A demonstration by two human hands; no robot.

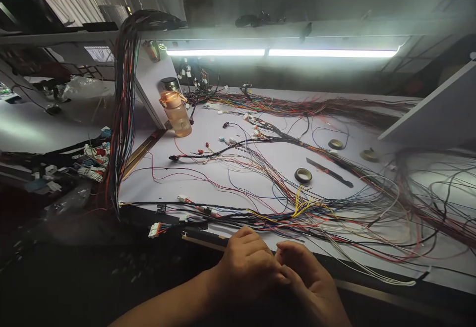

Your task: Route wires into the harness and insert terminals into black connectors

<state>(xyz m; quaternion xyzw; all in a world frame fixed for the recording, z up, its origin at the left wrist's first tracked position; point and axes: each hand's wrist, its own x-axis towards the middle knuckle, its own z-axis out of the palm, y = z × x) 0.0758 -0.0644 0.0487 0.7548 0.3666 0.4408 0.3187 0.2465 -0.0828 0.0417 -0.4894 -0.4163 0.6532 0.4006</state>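
Note:
My left hand (251,262) is closed at the table's front edge, its back toward me and its fingers curled. Against it rests my right hand (310,280), with curved fingers and the thumb touching the left hand's fingers. Whatever the two hands pinch, if anything, is hidden. Just beyond them runs a wire bundle (256,215) with black taped branches and loose coloured wires. A white connector (154,230) hangs at its left end, over the edge. Yellow wires (303,205) stand up from the bundle.
A tape roll (303,175) and a dark blade-like tool (330,172) lie mid-table, with another tape roll (335,144) behind. An orange-topped bottle (177,114) stands at the left divider. A thick wire bundle (124,94) hangs from the shelf. More harnesses (275,105) lie along the back.

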